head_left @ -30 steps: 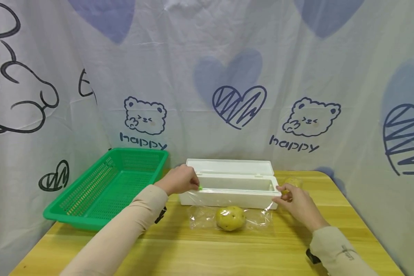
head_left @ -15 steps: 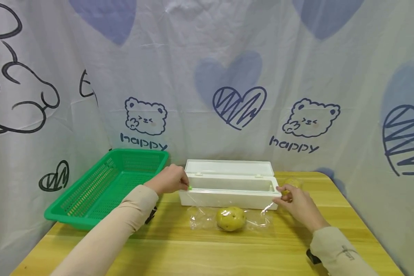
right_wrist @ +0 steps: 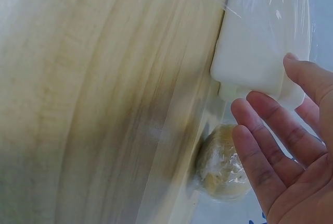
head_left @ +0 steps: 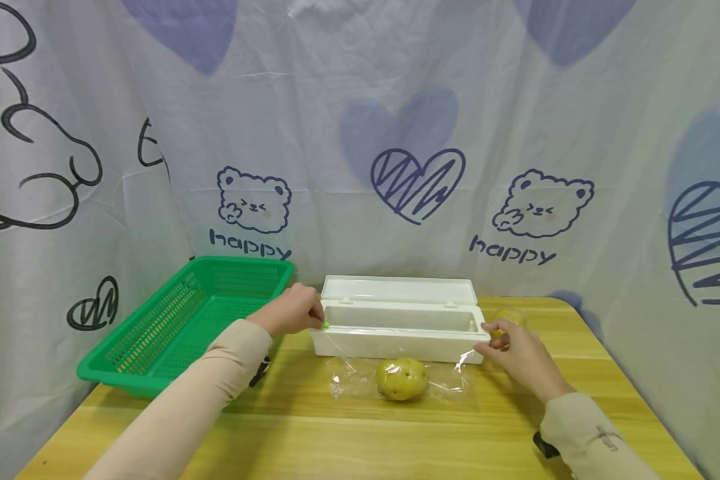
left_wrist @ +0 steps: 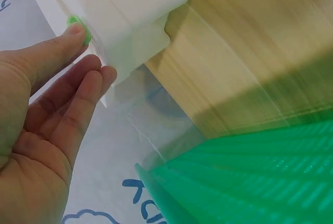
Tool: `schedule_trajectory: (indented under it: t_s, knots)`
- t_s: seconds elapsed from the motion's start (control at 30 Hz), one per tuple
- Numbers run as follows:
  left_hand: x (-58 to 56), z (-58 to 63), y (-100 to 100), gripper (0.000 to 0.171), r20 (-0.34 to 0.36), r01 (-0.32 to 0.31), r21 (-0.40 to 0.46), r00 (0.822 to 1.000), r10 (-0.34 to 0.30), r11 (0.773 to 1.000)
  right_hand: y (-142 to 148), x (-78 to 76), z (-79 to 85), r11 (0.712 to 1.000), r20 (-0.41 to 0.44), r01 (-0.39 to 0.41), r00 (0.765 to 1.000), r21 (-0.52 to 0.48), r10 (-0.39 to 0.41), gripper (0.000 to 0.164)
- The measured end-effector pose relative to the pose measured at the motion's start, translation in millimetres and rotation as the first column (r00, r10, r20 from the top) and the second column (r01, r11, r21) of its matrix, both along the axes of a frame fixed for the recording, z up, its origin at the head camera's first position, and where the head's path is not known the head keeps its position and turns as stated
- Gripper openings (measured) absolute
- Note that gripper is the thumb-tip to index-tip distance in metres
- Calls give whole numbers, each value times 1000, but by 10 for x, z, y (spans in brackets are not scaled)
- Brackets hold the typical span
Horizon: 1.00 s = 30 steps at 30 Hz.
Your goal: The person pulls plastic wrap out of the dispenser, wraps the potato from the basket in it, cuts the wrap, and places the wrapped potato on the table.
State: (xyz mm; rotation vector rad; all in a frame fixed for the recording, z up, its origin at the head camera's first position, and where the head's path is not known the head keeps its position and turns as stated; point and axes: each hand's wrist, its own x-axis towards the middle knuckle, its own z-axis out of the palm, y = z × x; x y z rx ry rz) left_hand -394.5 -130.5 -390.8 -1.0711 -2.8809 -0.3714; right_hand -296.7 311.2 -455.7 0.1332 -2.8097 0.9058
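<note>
A white cling film dispenser (head_left: 390, 347) stands with its lid (head_left: 396, 291) raised at the back. At its left end my left hand (head_left: 293, 311) pinches the small green cutter slider (left_wrist: 87, 37), thumb on top of it in the left wrist view. My right hand (head_left: 519, 353) grips the dispenser's right end, thumb and fingers on either side of the corner. Clear cling film (head_left: 349, 381) hangs from the dispenser's front down to the table. On that film, just before the dispenser, lies a yellow potato (head_left: 401, 379).
A green plastic basket (head_left: 126, 381) stands on the left of the wooden table (head_left: 360, 443). Behind my right hand sits a film-wrapped potato (right_wrist: 229, 169), close by the dispenser's right end. A printed curtain (head_left: 336, 133) hangs at the back and sides.
My left hand has slid leftward along the dispenser with the green slider, reaching its left end. The right hand, the dispenser and the potato have stayed in place.
</note>
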Motion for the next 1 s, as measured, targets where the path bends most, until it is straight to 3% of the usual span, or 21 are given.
schedule_trajectory:
  t_s: [0.27, 0.73, 0.87, 1.0]
  knots:
    - [2, -15, -83, 7, 44, -32, 2, 999, 32, 999, 23, -4, 8, 1000, -1, -14, 1000, -4, 14, 52]
    - [24, -35, -89, 7, 39, -36, 4, 999, 36, 999, 109, -3, 54, 999, 53, -50, 997, 9, 49, 59]
    - [115, -4, -24, 2, -33, -19, 19, 999, 20, 1000, 133, 5, 86, 999, 47, -37, 998, 6, 37, 58]
    - [331, 64, 189, 5, -121, 28, 40, 992, -23, 999, 90, 71, 162, 1000, -1, -17, 1000, 12, 17, 50]
